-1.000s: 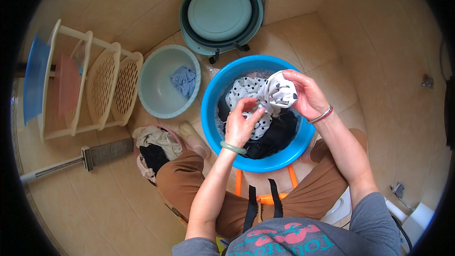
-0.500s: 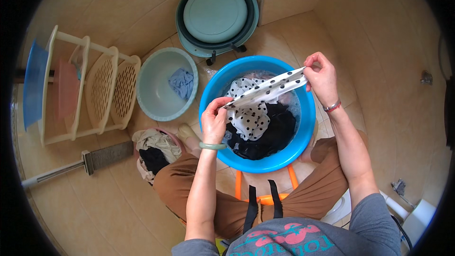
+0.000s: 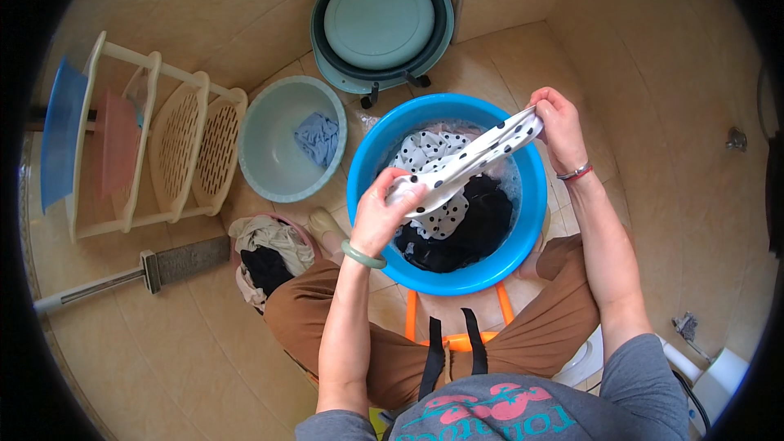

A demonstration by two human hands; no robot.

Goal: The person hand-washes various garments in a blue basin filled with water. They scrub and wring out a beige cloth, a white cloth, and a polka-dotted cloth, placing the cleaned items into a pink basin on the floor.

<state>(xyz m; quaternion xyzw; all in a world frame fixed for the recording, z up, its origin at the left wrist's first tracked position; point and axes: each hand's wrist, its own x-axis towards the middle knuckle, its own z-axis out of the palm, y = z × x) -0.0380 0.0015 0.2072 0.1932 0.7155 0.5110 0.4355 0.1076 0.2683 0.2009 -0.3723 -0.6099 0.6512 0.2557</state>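
A white garment with black polka dots (image 3: 478, 157) is stretched slantwise between my hands, above the blue basin (image 3: 367, 143). My left hand (image 3: 385, 211) pinches its lower end, thumb on top, over the basin's left side. At the upper right, my right hand (image 3: 560, 132) grips the other end near the rim. Below the stretched strip, more of the dotted cloth (image 3: 429, 147) lies bunched in the basin. Dark, wet cloth (image 3: 469, 233) fills the basin's lower part, with suds along its edge. Whether the bunched part joins the held strip is partly hidden.
Left of the blue basin stands a pale green basin (image 3: 273, 159) holding a light blue cloth (image 3: 317, 139). A pink tub of clothes (image 3: 269, 257) sits by my left foot. A folded round basin (image 3: 380, 20) leans on the back wall; a cream rack (image 3: 175, 147) and flat mop (image 3: 192, 263) are at left.
My left hand has turned and shifted slightly right, its thumb now over the cloth. The strip has widened and folded, and its right end sits a little further right.
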